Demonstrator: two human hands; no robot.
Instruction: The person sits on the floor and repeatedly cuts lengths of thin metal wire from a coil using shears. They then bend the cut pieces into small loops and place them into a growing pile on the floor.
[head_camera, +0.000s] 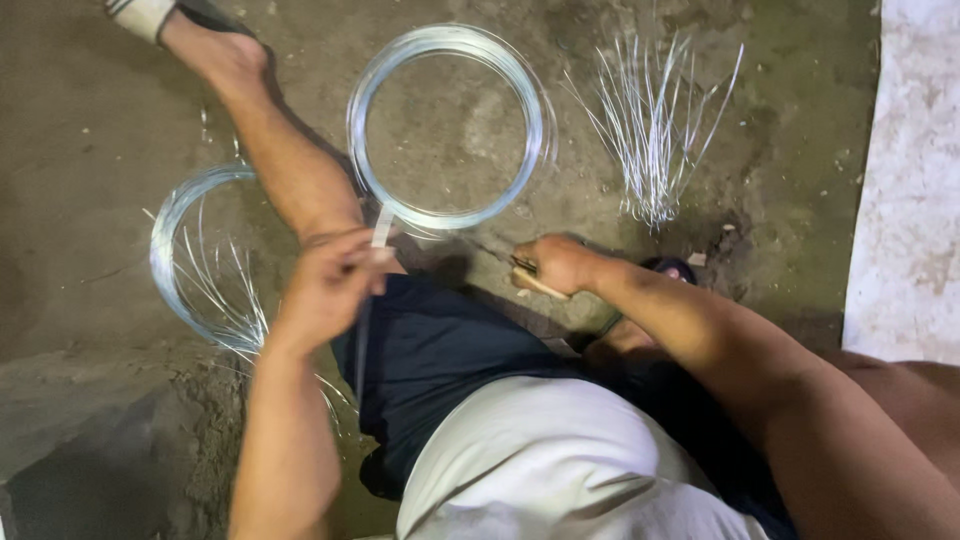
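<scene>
free: bare floor (800, 150) far right | blocked: wire coil (450, 125), cut wires (650, 130) ahead

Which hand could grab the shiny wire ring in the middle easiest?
Probably the left hand. It already pinches a strand right at the edge of the wire coil. The right hand sits farther off, gripping a tool.

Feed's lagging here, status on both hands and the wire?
Left hand pinching wire strand from coil. Right hand gripping wooden-handled tool. Cut wire pieces lie beyond, apart.
</scene>
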